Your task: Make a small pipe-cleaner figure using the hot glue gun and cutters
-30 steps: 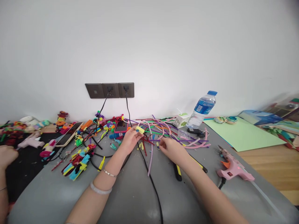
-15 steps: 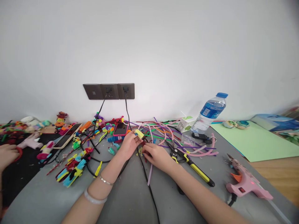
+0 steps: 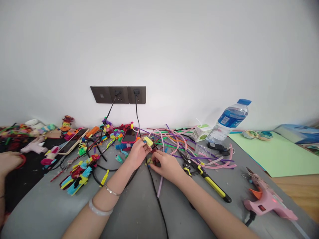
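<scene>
Left hand (image 3: pixel 138 155): fingertips pinching a little yellow piece (image 3: pixel 149 141), held up over the middle of the tabletop (image 3: pixel 139 212)
Right hand (image 3: pixel 166 163): fingers curled downward, right by some yellow scraps (image 3: pixel 150 160); honestly can't tell if it's gripping anything
Black cord (image 3: pixel 156 189): runs down between the two arms
Craft strips (image 3: pixel 184 142): messy pink, purple and green tangle just past the right hand
Pliers (image 3: pixel 216 188): yellow and black handles, beside the right forearm
Glue gun (image 3: pixel 266 203): pink, lying way over on the right
Water bottle (image 3: pixel 230 120): tilted, next to a drink carton (image 3: pixel 201 132)
Fuzzy figure (image 3: pixel 79 176): bunch of colours, left of the left forearm
Co-worker's hand (image 3: pixel 10 163): far left, at a red loop (image 3: pixel 23 161)
</scene>
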Motion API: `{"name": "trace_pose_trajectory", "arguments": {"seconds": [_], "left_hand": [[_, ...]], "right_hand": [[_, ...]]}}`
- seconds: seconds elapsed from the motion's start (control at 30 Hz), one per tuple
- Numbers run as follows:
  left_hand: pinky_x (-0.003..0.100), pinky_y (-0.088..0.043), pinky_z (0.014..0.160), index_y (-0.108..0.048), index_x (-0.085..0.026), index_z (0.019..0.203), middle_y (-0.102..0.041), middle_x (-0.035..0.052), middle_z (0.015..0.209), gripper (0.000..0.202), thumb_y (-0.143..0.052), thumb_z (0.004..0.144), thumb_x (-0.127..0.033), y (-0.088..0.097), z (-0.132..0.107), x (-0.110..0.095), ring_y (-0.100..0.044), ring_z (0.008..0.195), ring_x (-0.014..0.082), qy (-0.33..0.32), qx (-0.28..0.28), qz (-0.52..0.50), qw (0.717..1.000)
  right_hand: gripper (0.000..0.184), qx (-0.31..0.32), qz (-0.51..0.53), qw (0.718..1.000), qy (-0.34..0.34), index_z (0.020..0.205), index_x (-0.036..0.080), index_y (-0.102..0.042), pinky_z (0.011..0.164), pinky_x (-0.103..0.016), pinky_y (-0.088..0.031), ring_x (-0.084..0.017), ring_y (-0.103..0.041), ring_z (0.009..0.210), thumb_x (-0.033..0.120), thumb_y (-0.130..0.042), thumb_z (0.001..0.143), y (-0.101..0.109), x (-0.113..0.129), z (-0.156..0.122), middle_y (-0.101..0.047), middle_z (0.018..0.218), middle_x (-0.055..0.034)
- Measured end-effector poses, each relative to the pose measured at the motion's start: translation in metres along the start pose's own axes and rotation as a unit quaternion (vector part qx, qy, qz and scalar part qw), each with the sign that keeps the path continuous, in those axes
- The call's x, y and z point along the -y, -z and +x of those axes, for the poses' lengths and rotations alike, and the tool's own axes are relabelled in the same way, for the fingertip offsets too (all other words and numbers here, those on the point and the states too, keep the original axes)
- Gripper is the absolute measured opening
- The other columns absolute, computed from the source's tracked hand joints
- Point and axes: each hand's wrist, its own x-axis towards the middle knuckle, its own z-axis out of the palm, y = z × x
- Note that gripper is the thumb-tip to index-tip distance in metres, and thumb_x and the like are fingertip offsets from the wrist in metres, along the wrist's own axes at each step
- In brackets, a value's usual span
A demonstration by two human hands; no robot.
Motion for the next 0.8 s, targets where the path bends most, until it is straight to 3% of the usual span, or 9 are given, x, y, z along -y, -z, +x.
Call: {"name": "trace_pose_trajectory", "arguments": {"seconds": [0.27,0.43,0.67,0.8], "left_hand": [[0.026,-0.050,0.065,-0.063,-0.016,0.082,-0.066,0.0012,0.077,0.017,-0.073,0.068,-0.019,-0.001,0.000,0.000,-0.061,0.068,0.0122,0.003,0.001,0.007,1.000],[0.025,-0.050,0.065,-0.063,-0.016,0.083,-0.067,0.0013,0.079,0.018,-0.074,0.068,-0.019,-0.002,-0.001,0.000,-0.061,0.070,0.0121,0.013,-0.009,0.012,1.000],[0.026,-0.051,0.066,-0.063,-0.016,0.081,-0.066,0.0007,0.077,0.015,-0.073,0.069,-0.018,-0.002,-0.002,-0.001,-0.060,0.067,0.0116,0.004,-0.007,0.008,1.000],[0.026,-0.049,0.065,-0.061,-0.017,0.078,-0.066,0.0005,0.075,0.016,-0.073,0.068,-0.017,-0.003,-0.003,-0.004,-0.060,0.066,0.0116,0.006,-0.012,0.003,1.000]], "right_hand": [[0.003,-0.002,-0.053,0.998,-0.025,0.089,0.019,-0.056,0.061,-0.026,-0.038,-0.019,-0.063,0.078,0.019,-0.055,0.086,-0.004,0.004,0.001,-0.065,0.091,-0.0061],[0.008,0.002,-0.004,0.999,-0.050,0.084,0.020,-0.055,0.060,-0.026,-0.036,-0.017,-0.060,0.074,0.012,-0.055,0.081,-0.002,0.003,0.000,-0.064,0.086,-0.0043],[0.013,-0.012,0.186,0.977,-0.108,0.072,0.020,-0.054,0.058,-0.025,-0.038,-0.014,-0.053,0.061,0.007,-0.053,0.074,0.003,-0.011,0.001,-0.058,0.067,0.0010],[0.004,0.030,0.368,0.914,-0.169,0.072,0.019,-0.055,0.053,-0.024,-0.041,-0.012,-0.054,0.054,0.018,-0.056,0.076,0.016,-0.025,0.003,-0.057,0.061,0.0031]]}}
